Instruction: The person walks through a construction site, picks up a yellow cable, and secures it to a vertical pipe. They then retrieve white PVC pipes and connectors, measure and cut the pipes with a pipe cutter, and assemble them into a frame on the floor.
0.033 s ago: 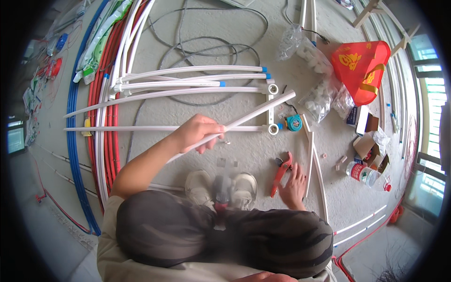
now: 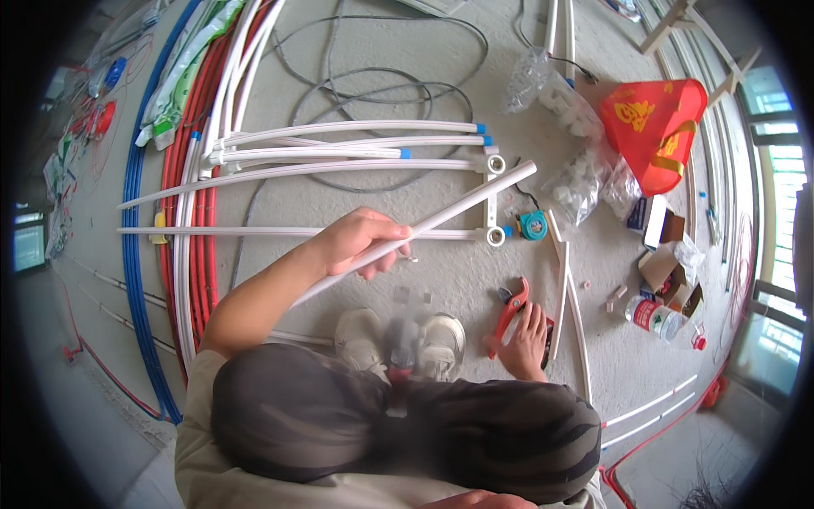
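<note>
My left hand is closed around a white plastic pipe, which slants up to the right. Its far end passes over a white two-socket fitting joined to long white pipes on the floor. On the right, my right hand is on a red pipe cutter with its fingers bent over the tool. A red-and-black handle part shows at the hand's right side; the palm hides the rest. A small metallic piece, too small to name, lies by my left fingertips.
A teal tape measure lies beyond the cutter, beside thin white pipes. Farther right are a red bag, clear plastic bags, an open carton and a bottle. Red pipes and blue pipes run along the left.
My right hand has moved slightly left onto the pipe cutter, its fingers now over the tool. The cutter has shifted a little. My left hand still holds the pipe almost in place.
</note>
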A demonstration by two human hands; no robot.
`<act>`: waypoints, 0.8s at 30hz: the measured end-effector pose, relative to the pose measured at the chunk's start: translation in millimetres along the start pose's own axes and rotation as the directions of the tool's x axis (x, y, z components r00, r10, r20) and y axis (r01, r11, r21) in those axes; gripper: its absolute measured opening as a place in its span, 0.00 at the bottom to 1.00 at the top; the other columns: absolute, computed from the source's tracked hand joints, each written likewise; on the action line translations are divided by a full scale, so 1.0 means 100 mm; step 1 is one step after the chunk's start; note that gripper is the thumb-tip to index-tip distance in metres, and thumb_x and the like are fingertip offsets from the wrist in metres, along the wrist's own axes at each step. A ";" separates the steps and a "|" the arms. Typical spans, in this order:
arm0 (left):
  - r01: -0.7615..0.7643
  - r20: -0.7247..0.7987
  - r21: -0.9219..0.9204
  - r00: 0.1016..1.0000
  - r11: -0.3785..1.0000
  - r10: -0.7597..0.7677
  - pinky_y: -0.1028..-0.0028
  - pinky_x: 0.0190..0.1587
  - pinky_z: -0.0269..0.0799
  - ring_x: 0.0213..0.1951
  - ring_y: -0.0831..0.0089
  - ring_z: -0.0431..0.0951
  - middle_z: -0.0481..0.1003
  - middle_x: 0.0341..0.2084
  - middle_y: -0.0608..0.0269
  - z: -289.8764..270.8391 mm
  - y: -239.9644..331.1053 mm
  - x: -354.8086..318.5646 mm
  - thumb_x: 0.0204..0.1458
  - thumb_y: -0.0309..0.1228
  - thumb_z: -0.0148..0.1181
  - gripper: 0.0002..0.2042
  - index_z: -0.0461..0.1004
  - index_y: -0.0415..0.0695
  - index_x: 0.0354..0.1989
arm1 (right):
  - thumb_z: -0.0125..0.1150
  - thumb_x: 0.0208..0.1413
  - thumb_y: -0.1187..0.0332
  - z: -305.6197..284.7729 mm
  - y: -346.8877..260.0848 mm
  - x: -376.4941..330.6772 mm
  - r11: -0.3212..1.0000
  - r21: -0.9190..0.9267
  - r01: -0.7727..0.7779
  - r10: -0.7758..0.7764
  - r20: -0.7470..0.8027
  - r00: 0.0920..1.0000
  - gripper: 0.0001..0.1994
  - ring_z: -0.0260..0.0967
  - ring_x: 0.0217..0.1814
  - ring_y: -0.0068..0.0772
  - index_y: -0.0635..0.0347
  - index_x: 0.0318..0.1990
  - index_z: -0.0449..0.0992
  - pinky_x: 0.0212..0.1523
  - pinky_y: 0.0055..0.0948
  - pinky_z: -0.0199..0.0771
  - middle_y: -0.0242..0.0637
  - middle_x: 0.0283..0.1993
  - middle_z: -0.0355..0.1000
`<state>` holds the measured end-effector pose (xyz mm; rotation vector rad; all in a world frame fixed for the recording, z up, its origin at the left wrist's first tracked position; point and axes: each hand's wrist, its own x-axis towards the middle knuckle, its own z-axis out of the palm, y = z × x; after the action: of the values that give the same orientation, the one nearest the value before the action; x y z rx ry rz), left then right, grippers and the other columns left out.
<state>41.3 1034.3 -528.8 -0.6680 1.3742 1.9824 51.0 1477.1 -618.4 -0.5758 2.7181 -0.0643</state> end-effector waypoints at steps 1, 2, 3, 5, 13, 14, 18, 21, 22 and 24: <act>0.107 0.105 -0.193 0.991 0.975 -0.088 0.76 0.14 0.69 0.14 0.73 0.75 0.77 0.17 0.57 -0.01 0.04 0.03 0.64 0.41 0.58 0.18 0.79 0.34 0.35 | 0.77 0.39 0.45 0.05 -0.04 -0.04 1.000 -0.021 -0.014 0.015 0.059 0.998 0.61 0.41 0.81 0.66 0.71 0.75 0.48 0.76 0.65 0.40 0.60 0.78 0.47; 0.144 0.146 -0.261 0.983 0.954 -0.109 0.74 0.13 0.73 0.14 0.68 0.77 0.79 0.19 0.52 -0.07 0.01 0.12 0.64 0.41 0.57 0.19 0.78 0.31 0.37 | 0.77 0.38 0.44 0.06 -0.06 -0.06 0.999 -0.037 -0.038 0.041 0.093 0.995 0.63 0.38 0.82 0.67 0.70 0.76 0.47 0.76 0.67 0.36 0.61 0.79 0.44; 0.150 0.151 -0.290 0.982 0.945 -0.109 0.74 0.13 0.72 0.14 0.68 0.77 0.79 0.19 0.52 -0.09 0.01 0.14 0.64 0.42 0.57 0.20 0.77 0.32 0.37 | 0.78 0.36 0.43 0.05 -0.09 -0.07 0.997 -0.053 -0.060 0.066 0.130 0.989 0.65 0.34 0.82 0.68 0.70 0.76 0.45 0.76 0.70 0.32 0.62 0.79 0.42; 0.161 0.169 -0.346 0.980 0.924 -0.108 0.74 0.13 0.72 0.13 0.68 0.76 0.79 0.19 0.52 -0.11 0.02 0.18 0.64 0.43 0.57 0.20 0.77 0.32 0.38 | 0.79 0.33 0.46 -0.01 -0.13 -0.05 0.993 -0.037 -0.108 0.112 0.152 0.982 0.66 0.32 0.83 0.67 0.70 0.76 0.45 0.76 0.69 0.32 0.62 0.80 0.40; -0.102 0.033 -0.222 0.993 0.970 0.112 0.74 0.14 0.71 0.12 0.69 0.75 0.78 0.18 0.51 -0.39 0.38 0.19 0.64 0.41 0.57 0.19 0.77 0.31 0.38 | 0.69 0.42 0.71 0.13 0.39 0.11 0.972 0.221 0.076 -0.052 -0.116 0.992 0.43 0.62 0.63 0.60 0.73 0.69 0.58 0.66 0.54 0.61 0.55 0.59 0.67; -0.193 -0.069 -0.091 0.980 0.977 0.187 0.75 0.13 0.67 0.11 0.73 0.73 0.77 0.17 0.54 -0.30 0.49 0.09 0.64 0.41 0.59 0.19 0.78 0.32 0.36 | 0.66 0.43 0.74 0.04 0.39 0.13 0.969 0.219 0.110 -0.091 -0.095 0.991 0.39 0.63 0.62 0.60 0.73 0.67 0.61 0.65 0.53 0.63 0.55 0.58 0.68; -0.356 -0.172 0.365 0.882 0.860 0.438 0.78 0.12 0.59 0.10 0.80 0.69 0.75 0.16 0.61 -0.20 0.70 0.04 0.63 0.42 0.61 0.19 0.79 0.35 0.31 | 0.58 0.43 0.80 -0.35 0.10 0.25 0.909 0.354 0.222 -0.202 -0.091 0.975 0.28 0.71 0.53 0.61 0.66 0.58 0.73 0.55 0.49 0.74 0.56 0.50 0.73; -0.358 -0.149 0.562 0.843 0.746 0.517 0.77 0.15 0.59 0.13 0.83 0.68 0.74 0.15 0.64 -0.07 0.77 0.10 0.64 0.42 0.61 0.19 0.79 0.37 0.28 | 0.57 0.44 0.81 -0.57 -0.29 0.51 0.822 0.531 0.204 -0.222 -0.032 0.975 0.27 0.75 0.45 0.61 0.61 0.56 0.76 0.48 0.48 0.77 0.54 0.41 0.76; -0.382 -0.119 0.598 0.828 0.705 0.549 0.76 0.17 0.60 0.15 0.82 0.68 0.73 0.15 0.65 -0.03 0.76 0.17 0.64 0.42 0.61 0.19 0.79 0.37 0.27 | 0.57 0.44 0.80 -0.55 -0.37 0.62 0.809 0.535 0.243 -0.247 -0.065 0.967 0.25 0.76 0.40 0.60 0.61 0.54 0.77 0.44 0.47 0.77 0.53 0.37 0.76; -0.408 -0.075 0.665 0.796 0.625 0.600 0.74 0.20 0.62 0.18 0.82 0.69 0.72 0.15 0.66 0.06 0.71 0.25 0.63 0.41 0.62 0.19 0.78 0.37 0.25 | 0.64 0.50 0.71 -0.66 -0.72 0.81 0.764 0.627 0.152 -0.173 -0.028 0.984 0.16 0.75 0.32 0.55 0.62 0.47 0.76 0.38 0.43 0.76 0.49 0.33 0.76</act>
<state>-28.8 1026.4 -500.4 -0.2551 2.4863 1.6524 -13.5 1376.8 -575.8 -0.5855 2.3825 -0.9630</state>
